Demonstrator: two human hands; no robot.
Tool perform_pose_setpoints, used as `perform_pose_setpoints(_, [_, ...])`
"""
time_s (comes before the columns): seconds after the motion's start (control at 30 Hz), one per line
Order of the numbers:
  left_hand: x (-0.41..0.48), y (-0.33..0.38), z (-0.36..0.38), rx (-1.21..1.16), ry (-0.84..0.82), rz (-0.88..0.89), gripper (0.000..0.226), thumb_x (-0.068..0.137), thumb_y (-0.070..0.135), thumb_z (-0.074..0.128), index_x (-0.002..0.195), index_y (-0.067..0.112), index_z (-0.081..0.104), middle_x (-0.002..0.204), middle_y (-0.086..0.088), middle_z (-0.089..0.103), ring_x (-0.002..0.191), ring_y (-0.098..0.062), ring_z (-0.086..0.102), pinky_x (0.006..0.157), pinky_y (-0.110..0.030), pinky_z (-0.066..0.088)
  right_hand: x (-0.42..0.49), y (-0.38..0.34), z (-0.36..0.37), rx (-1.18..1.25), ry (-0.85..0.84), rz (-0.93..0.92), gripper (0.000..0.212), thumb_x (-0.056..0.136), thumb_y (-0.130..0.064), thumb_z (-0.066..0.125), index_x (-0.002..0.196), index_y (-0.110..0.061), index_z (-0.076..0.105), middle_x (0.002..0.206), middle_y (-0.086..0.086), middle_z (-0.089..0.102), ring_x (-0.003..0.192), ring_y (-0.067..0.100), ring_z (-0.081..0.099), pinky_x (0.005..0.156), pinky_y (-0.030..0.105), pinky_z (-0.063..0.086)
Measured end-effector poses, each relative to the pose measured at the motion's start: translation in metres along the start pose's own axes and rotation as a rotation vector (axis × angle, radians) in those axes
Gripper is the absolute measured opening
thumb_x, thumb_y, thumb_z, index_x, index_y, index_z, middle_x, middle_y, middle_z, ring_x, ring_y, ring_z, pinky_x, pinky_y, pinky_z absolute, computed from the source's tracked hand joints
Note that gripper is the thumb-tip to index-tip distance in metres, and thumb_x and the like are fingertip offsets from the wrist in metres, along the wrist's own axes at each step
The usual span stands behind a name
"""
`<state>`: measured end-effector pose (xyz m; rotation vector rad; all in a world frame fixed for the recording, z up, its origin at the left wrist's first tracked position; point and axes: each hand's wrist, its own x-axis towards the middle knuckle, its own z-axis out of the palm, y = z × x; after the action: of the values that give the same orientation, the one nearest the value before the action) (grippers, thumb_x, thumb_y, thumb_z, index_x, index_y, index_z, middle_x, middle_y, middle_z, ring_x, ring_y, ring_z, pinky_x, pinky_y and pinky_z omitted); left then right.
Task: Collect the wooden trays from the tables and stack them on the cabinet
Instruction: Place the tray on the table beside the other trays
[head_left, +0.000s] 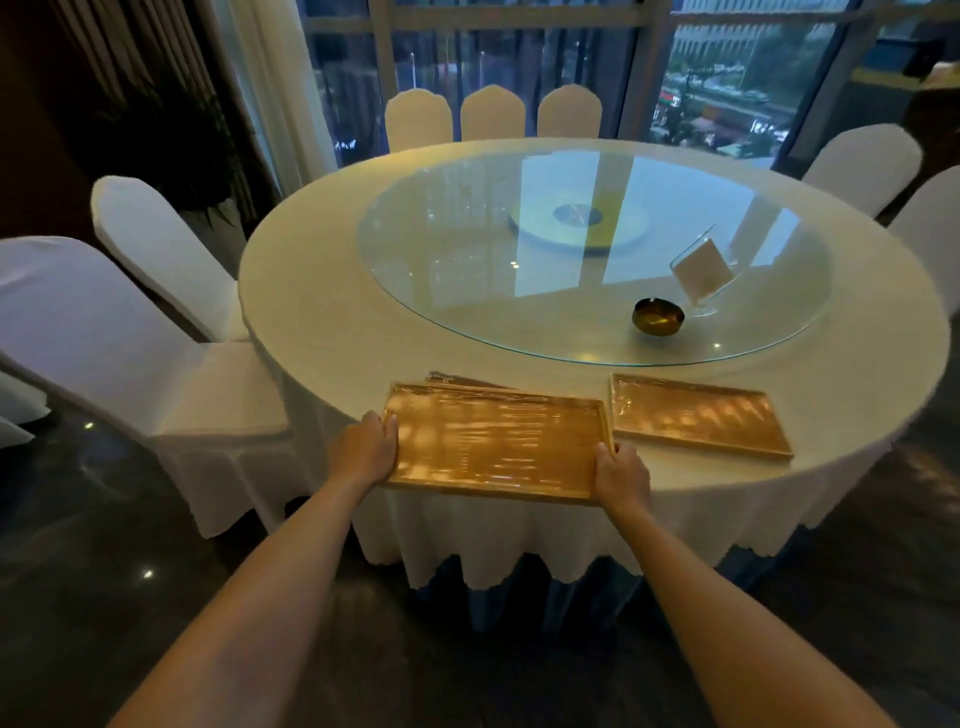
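Observation:
A shiny wooden tray (496, 444) lies at the near edge of the round table (311, 312), partly over the rim. My left hand (366, 448) grips its left short side and my right hand (621, 475) grips its right short side. The corner of another tray (462, 381) peeks out from under its far edge. A second wooden tray (698, 422) lies flat on the cloth just to the right, apart from my hands. No cabinet is in view.
A glass turntable (467, 270) fills the table's middle, carrying a dark bowl (657, 316) and a clear card stand (702, 273). White-covered chairs (156, 249) ring the table, two close on the left. Windows stand behind; dark glossy floor lies below me.

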<state>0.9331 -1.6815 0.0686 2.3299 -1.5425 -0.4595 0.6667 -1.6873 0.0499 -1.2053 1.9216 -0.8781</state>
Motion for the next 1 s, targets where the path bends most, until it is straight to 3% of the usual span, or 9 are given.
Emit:
perform_pose_setpoints(0.07, [0.031, -0.002, 0.012, -0.003, -0.04, -0.023, 0.05, 0.1, 0.035, 0.023, 0.118, -0.002, 0.051, 0.117, -0.024, 0.061, 0.109, -0.038, 0.056, 0.087, -0.04, 0.044, 0.021, -0.001, 0.016, -0.014, -0.013, 0.051, 0.038, 0.097, -0.02, 0.035, 0.125, 0.002, 0.048, 0.115, 0.021, 0.058, 0.106, 0.034, 0.055, 0.086, 0.04, 0.042])
perform_pose_setpoints(0.17, [0.073, -0.003, 0.03, 0.055, -0.102, -0.003, 0.049, 0.1, 0.034, 0.021, 0.118, -0.001, 0.05, 0.118, -0.023, 0.062, 0.11, -0.038, 0.056, 0.082, -0.038, 0.043, 0.047, 0.0, 0.039, -0.01, 0.006, 0.133, 0.036, 0.098, -0.018, 0.033, 0.124, 0.001, 0.05, 0.119, 0.022, 0.059, 0.109, 0.034, 0.055, 0.089, 0.042, 0.044])
perform_pose_setpoints(0.33, [0.135, 0.0, 0.055, 0.129, -0.223, 0.087, 0.047, 0.1, 0.034, 0.019, 0.117, 0.001, 0.049, 0.116, -0.022, 0.062, 0.106, -0.038, 0.058, 0.082, -0.041, 0.044, 0.08, 0.003, 0.066, 0.022, 0.054, 0.308, 0.036, 0.098, -0.015, 0.029, 0.121, -0.002, 0.053, 0.119, 0.02, 0.059, 0.102, 0.033, 0.055, 0.081, 0.041, 0.047])
perform_pose_setpoints(0.4, [0.154, -0.002, 0.065, 0.153, -0.254, 0.125, 0.046, 0.1, 0.033, 0.019, 0.115, 0.002, 0.049, 0.114, -0.02, 0.063, 0.103, -0.036, 0.059, 0.078, -0.04, 0.044, 0.089, 0.002, 0.075, 0.02, 0.067, 0.356, 0.037, 0.098, -0.012, 0.028, 0.124, -0.002, 0.052, 0.121, 0.018, 0.058, 0.1, 0.031, 0.053, 0.076, 0.035, 0.041])
perform_pose_setpoints(0.63, [0.193, -0.011, 0.094, 0.143, -0.282, 0.169, 0.043, 0.101, 0.029, 0.019, 0.111, 0.001, 0.05, 0.109, -0.02, 0.065, 0.096, -0.036, 0.061, 0.069, -0.036, 0.041, 0.119, -0.002, 0.098, 0.034, 0.056, 0.376, 0.035, 0.099, -0.011, 0.029, 0.126, -0.002, 0.05, 0.123, 0.018, 0.054, 0.094, 0.02, 0.045, 0.08, 0.032, 0.037])
perform_pose_setpoints(0.83, [0.207, 0.0, 0.091, 0.252, -0.267, 0.242, 0.036, 0.1, 0.019, 0.023, 0.113, -0.002, 0.05, 0.111, -0.023, 0.064, 0.1, -0.04, 0.062, 0.078, -0.044, 0.048, 0.124, 0.002, 0.108, -0.032, 0.035, 0.431, 0.035, 0.099, -0.014, 0.032, 0.127, -0.002, 0.049, 0.125, 0.018, 0.054, 0.114, 0.031, 0.051, 0.095, 0.039, 0.042])
perform_pose_setpoints(1.0, [0.209, -0.008, 0.098, 0.2, -0.276, 0.22, 0.038, 0.101, 0.023, 0.021, 0.11, -0.001, 0.049, 0.105, -0.025, 0.066, 0.095, -0.04, 0.063, 0.067, -0.039, 0.043, 0.128, 0.0, 0.11, -0.066, 0.023, 0.438, 0.033, 0.098, -0.014, 0.035, 0.124, -0.002, 0.052, 0.124, 0.018, 0.056, 0.113, 0.031, 0.053, 0.091, 0.037, 0.042])
